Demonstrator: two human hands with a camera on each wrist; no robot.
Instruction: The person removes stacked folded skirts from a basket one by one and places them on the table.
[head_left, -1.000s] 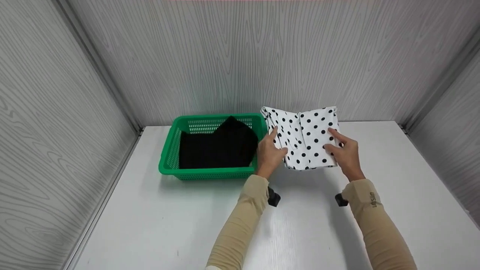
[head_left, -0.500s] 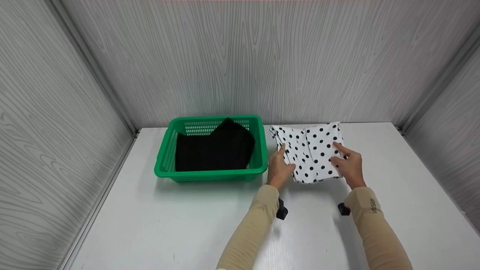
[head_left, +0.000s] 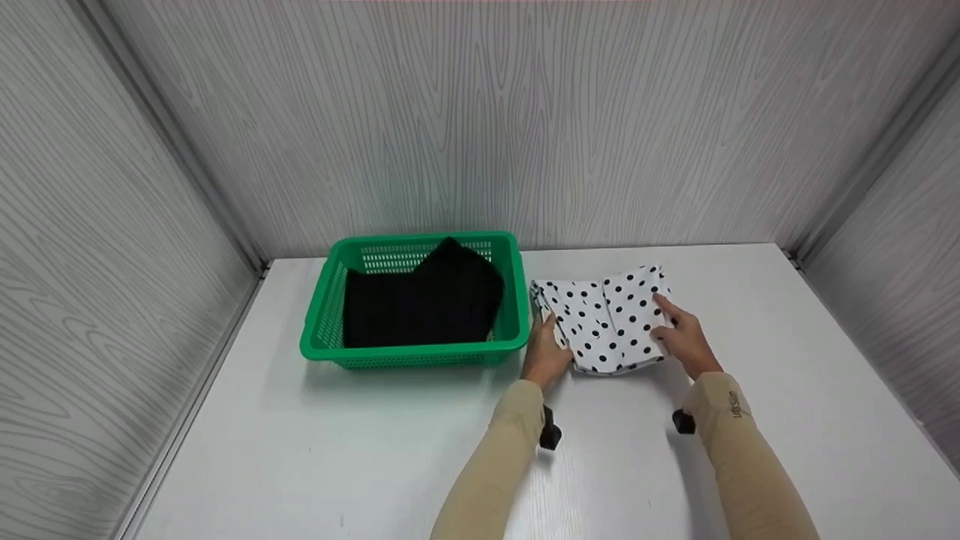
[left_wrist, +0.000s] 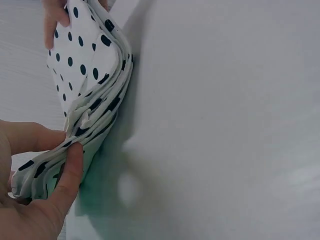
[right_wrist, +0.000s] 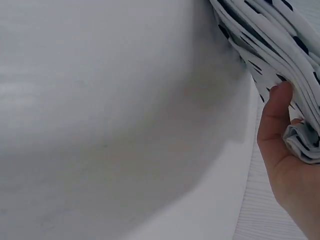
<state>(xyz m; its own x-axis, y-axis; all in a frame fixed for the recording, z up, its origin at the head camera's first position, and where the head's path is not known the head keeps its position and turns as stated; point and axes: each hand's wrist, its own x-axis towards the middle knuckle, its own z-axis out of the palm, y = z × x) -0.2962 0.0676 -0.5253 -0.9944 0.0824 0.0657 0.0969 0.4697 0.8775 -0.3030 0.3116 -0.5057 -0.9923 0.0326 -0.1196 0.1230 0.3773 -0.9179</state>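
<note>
White table (head_left: 375, 450), faint wood grain, walled on three sides by grey panels. Green slatted basket (head_left: 321, 330) sits on it at rear left. Folded white polka-dot cloth (head_left: 607, 319) just beside the basket's right wall, its lower edge at the tabletop.

This looks like a staged recording booth rather than a lived-in home. A plain white worktop (head_left: 375, 450) is boxed in on three sides by wall panels (head_left: 480, 127) printed with a pale grey wood grain, joined at the corners by metal strips. The only furnishings are laundry things: a green plastic basket (head_left: 319, 330) with a black garment (head_left: 420, 304) in it and, just beside it, a folded polka-dot cloth (head_left: 607, 322). Small black cameras (head_left: 550, 436) strapped at the person's wrists add to the studio look.
</note>
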